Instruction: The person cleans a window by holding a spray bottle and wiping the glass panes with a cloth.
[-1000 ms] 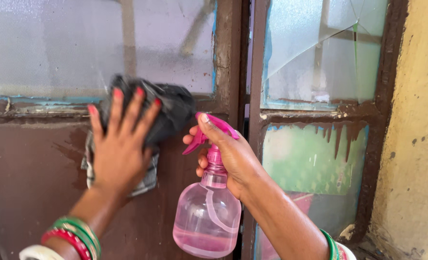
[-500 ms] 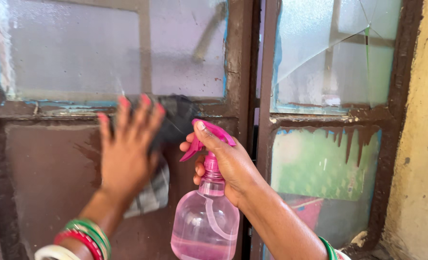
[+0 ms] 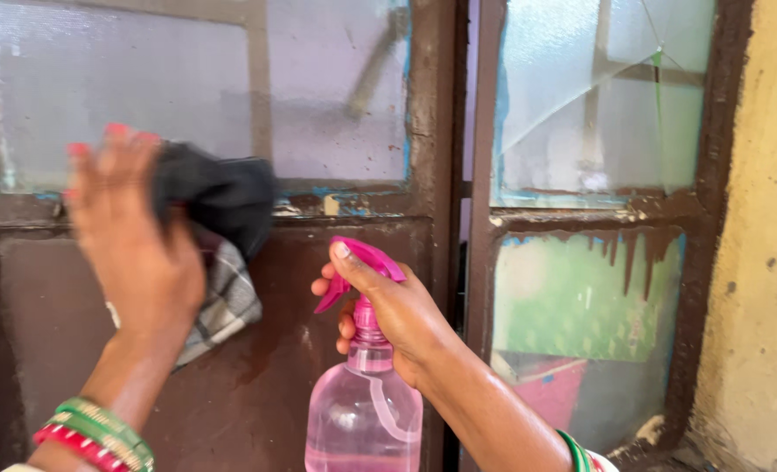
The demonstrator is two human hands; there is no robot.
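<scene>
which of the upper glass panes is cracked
The upper right pane, beside the yellow wall: cracks run across it. The upper left pane is frosted but whole.

Bright daylight through frosted panes; left hand (image 3: pixel 131 236) motion-blurred, rest sharp

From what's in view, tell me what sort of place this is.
Probably an old house, at a weathered window: brown metal frame with peeling paint, cracked frosted pane, rough yellow wall. The left hand presses a dark cloth against it.
</scene>
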